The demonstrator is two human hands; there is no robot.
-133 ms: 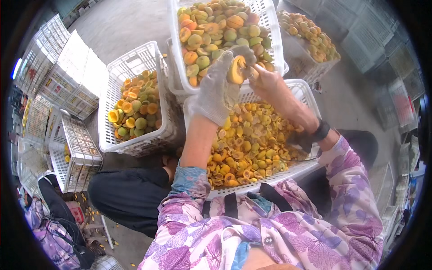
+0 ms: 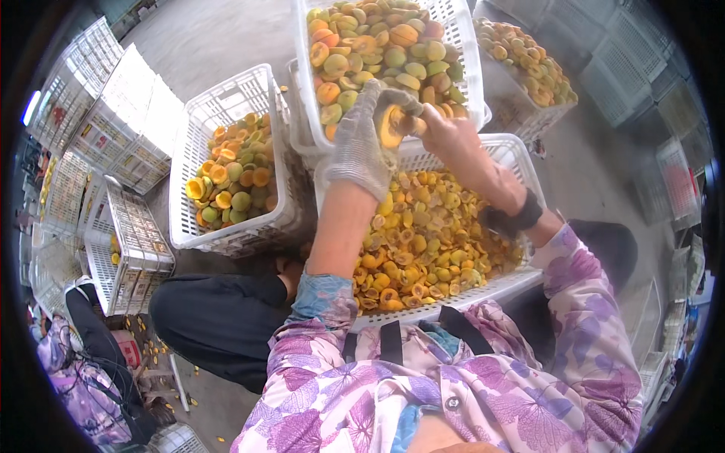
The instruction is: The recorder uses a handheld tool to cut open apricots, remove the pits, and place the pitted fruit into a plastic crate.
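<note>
My left hand [image 2: 362,143], in a grey-white knit glove, is closed around a cut yellow-orange peach [image 2: 391,127] whose flesh faces right. The bare right hand [image 2: 451,142] presses its closed fingers against the fruit from the right; anything it grips is hidden by the fingers and blur. Both hands are above the near edge of a white crate [image 2: 474,45] of green and orange peach halves. Closer to me stands another white crate [image 2: 521,162], holding small yellow fruit pieces [image 2: 423,249]. A dark band [image 2: 531,211] circles my right wrist.
At left stands a white crate [image 2: 181,174] with more halves. Another heaped crate [image 2: 521,98] is at far right. Stacked white crates [image 2: 113,113] line the left side. Another person's patterned sleeve [image 2: 83,400] shows at lower left, beside scattered orange pieces on the floor.
My view has shifted slightly, so the crates sit a little further right. The left glove's fingers have curled further over the peach, and the right hand has turned slightly against it.
</note>
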